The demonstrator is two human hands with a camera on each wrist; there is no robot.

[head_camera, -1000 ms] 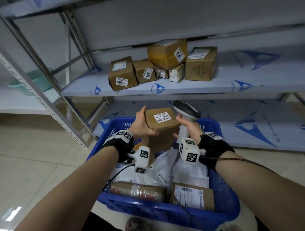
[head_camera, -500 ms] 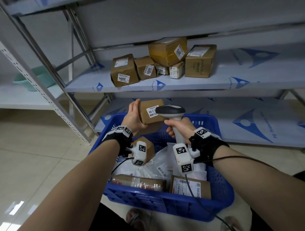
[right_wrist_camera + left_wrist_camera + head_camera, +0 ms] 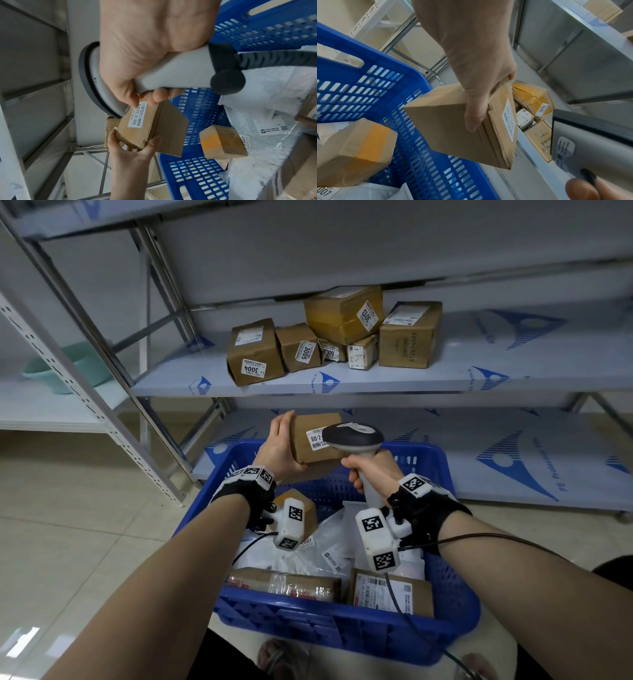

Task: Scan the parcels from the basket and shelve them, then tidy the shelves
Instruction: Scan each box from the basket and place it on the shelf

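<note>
Head view: the left hand (image 3: 279, 445) has its grip clamped on a small parcel (image 3: 313, 438) above the blue basket (image 3: 342, 631); the right hand (image 3: 375, 470) clasps the scanner (image 3: 352, 436), whose head partly hides the label. Shelved boxes (image 3: 337, 332) sit behind, apparently leaning together, over tiled floor (image 3: 68, 525).

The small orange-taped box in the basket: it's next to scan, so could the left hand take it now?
Probably not yet: the left hand already holds a cardboard parcel, though the small orange-taped box lies uncovered below.
</note>
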